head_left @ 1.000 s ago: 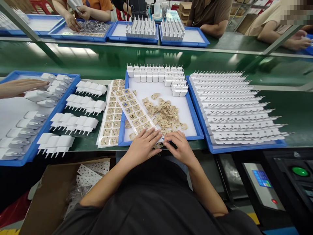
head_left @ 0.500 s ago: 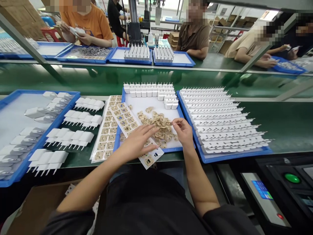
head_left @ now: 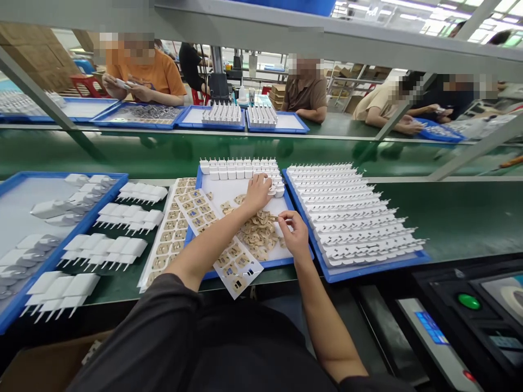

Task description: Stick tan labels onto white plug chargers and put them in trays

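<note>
My left hand (head_left: 258, 191) reaches over the tray, its fingers curled round a white plug adapter (head_left: 278, 189) at the right end of the rows; the grip is partly hidden. Upright white plug adapters (head_left: 229, 170) with pins up line the back of the blue tray (head_left: 295, 202). Closed in a pinch, my right hand (head_left: 296, 235) holds a small tan flat piece (head_left: 274, 218) at the edge of a heap of tan pieces (head_left: 257, 235). Under my left forearm lies a sticker sheet (head_left: 239, 268) with tan pieces on it, across the tray's left edge.
On the right stands a blue tray (head_left: 333, 276) filled with rows of white plugs (head_left: 351, 212). More plugs (head_left: 128, 216) lie on the green bench beside a left tray (head_left: 24, 313). Sheets (head_left: 165, 245) are stacked between. A metal rail (head_left: 261, 32) crosses above; several people sit opposite.
My left hand has moved forward from the tan heap to the white plugs. My right hand keeps its pinch by the heap. The camera view has tilted upward.
</note>
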Tool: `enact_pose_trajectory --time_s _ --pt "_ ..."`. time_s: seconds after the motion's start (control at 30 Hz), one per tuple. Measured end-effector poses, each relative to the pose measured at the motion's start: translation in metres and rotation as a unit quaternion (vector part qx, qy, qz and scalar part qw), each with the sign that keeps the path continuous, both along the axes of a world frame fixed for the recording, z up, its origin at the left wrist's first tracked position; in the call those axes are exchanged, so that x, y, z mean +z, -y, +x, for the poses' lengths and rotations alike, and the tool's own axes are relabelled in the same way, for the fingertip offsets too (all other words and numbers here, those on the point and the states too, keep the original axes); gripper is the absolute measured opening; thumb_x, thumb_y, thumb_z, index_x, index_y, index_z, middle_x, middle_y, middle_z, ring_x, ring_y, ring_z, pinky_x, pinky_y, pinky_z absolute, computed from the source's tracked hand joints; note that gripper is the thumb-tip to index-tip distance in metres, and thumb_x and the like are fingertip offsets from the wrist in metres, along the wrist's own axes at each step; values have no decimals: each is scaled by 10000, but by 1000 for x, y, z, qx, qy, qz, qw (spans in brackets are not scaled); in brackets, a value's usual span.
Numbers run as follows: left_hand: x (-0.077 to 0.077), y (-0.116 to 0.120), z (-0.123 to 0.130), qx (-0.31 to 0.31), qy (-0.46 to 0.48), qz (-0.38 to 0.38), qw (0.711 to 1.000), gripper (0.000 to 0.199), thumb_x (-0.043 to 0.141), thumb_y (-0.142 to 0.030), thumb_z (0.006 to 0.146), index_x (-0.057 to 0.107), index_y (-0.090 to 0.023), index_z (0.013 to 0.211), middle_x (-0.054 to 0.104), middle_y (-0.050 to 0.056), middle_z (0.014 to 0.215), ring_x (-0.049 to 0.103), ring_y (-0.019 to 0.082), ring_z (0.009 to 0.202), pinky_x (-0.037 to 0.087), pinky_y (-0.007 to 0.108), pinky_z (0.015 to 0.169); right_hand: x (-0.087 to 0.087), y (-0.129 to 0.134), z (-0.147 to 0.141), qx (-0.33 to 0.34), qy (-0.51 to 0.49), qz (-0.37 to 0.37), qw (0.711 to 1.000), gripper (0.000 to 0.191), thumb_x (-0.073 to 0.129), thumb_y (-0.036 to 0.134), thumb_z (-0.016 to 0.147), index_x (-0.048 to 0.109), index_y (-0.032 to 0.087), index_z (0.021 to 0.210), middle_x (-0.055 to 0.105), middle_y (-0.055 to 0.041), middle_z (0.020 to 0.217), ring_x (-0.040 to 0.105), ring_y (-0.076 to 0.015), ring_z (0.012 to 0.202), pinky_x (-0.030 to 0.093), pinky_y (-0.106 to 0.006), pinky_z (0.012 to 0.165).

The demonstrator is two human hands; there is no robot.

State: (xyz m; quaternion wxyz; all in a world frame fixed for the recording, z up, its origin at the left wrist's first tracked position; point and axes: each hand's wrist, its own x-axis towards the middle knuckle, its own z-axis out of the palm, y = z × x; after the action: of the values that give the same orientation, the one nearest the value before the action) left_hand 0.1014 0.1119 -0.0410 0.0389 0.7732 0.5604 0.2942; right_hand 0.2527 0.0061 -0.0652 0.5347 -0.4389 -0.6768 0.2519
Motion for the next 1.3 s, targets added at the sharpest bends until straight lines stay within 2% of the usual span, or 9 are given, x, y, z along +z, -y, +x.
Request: enact_pose_trajectory --time_s 0.13,0.27,0.37,0.5,0.7,0.93,1.03,1.17,1.3 --pt "17 37 -25 -47 244 -102 963 296 719 -241 749 510 -182 951 624 72 976 609 230 930 504 383 826 -3 -1 2 12 -27 -17 999 170 558 362 908 623 205 913 651 -57 904 626 -181 867 526 -316 750" --pt "27 106 -58 -68 524 -204 824 489 713 -394 770 456 -223 1149 632 58 1076 655 195 945 554 347 807 -5 0 2 61 -106 -61 991 176 607 386 883 618 213 915 651 -44 869 634 -175 815 542 -323 748" --pt "21 152 -75 -36 609 -223 760 589 662 -443 817 386 -295 1316 636 41 1117 667 180 953 570 338 809 2 11 -7 127 -173 -90 973 162 658 369 854 608 222 899 639 -27 838 624 -162 759 545 -312 705" --pt "0 182 -76 2 646 -223 730 586 601 -482 861 381 -334 1383 632 40 1175 670 176 967 581 306 766 20 39 -36 240 -188 -115 945 168 675 371 842 584 231 862 635 -31 822 623 -184 794 542 -346 728" --pt "-19 190 -56 19 609 -203 767 399 526 -463 926 591 -221 1237 605 94 1304 584 236 1186 553 335 889 23 55 -64 225 -240 -170 929 207 694 418 818 596 238 848 612 -19 826 595 -166 761 523 -311 694" --pt "-12 198 -69 -49 454 -147 877 447 588 -351 908 542 -273 1345 535 85 1399 535 248 1248 584 321 871 16 56 -61 207 -284 -213 912 120 716 325 811 641 241 850 613 -1 834 580 -146 797 489 -278 748" --pt "-17 200 -76 -34 392 -110 913 468 674 -307 845 577 -277 1302 595 75 1312 597 234 1145 615 303 791 19 60 -61 215 -296 -230 902 99 722 295 809 649 241 846 616 9 828 576 -132 778 476 -258 726" --pt "-26 199 -76 -17 375 -30 927 392 720 -266 808 637 -262 1191 664 59 1164 638 209 1049 627 302 765 21 61 -61 187 -281 -224 914 82 715 283 817 654 240 851 626 7 838 587 -137 785 478 -265 737" --pt "-30 199 -74 -32 371 -19 928 403 729 -266 809 630 -245 1199 659 77 1174 632 221 1079 629 307 766 22 58 -60 160 -251 -207 932 67 702 269 830 652 240 864 632 0 873 594 -147 837 480 -273 776"
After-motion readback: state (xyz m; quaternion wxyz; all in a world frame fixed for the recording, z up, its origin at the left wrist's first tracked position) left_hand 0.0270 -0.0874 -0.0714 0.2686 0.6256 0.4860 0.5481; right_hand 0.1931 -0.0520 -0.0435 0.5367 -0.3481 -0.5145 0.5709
